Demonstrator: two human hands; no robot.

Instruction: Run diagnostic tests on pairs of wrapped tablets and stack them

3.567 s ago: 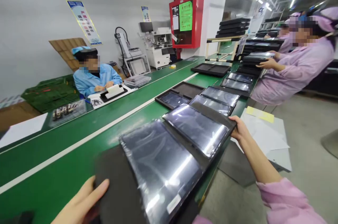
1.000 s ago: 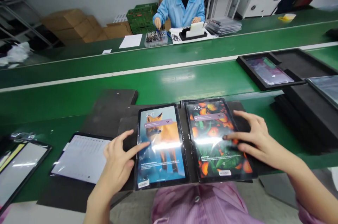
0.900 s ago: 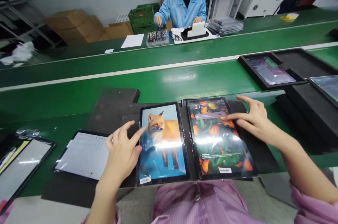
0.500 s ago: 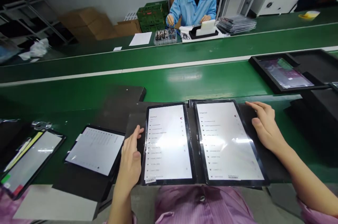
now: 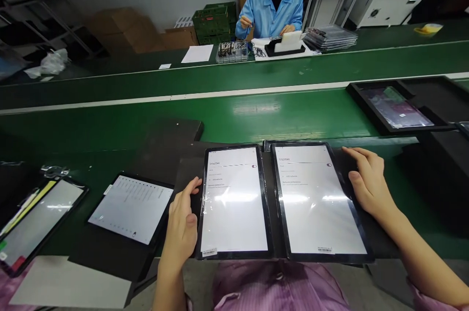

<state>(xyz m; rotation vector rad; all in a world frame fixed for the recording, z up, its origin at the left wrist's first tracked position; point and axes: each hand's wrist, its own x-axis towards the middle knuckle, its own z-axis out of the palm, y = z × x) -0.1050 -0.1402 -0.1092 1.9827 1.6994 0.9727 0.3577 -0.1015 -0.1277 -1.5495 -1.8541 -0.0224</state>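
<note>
Two lit tablets lie side by side in front of me, the left tablet (image 5: 234,223) and the right tablet (image 5: 318,220). Each shows a white "Internet" settings page and bears a small barcode label near its bottom edge. Beneath them is a black foam pad (image 5: 276,233). My left hand (image 5: 183,223) rests at the left tablet's outer edge, fingers stretched out, holding nothing. Beyond the right tablet's right edge, my right hand (image 5: 368,181) lies on the black surface with its fingers apart and nothing in them.
Another lit tablet (image 5: 132,208) lies to the left on black foam, and a further tablet (image 5: 47,218) with coloured tabs sits farther left. A black tray (image 5: 373,111) holds a wrapped tablet on the green conveyor (image 5: 234,123). Across it sits a co-worker in blue (image 5: 271,10).
Both front tablets' screens have switched from a long network list to a short page with few lines. My hands have stayed nearly in place. The co-worker's hand has risen slightly.
</note>
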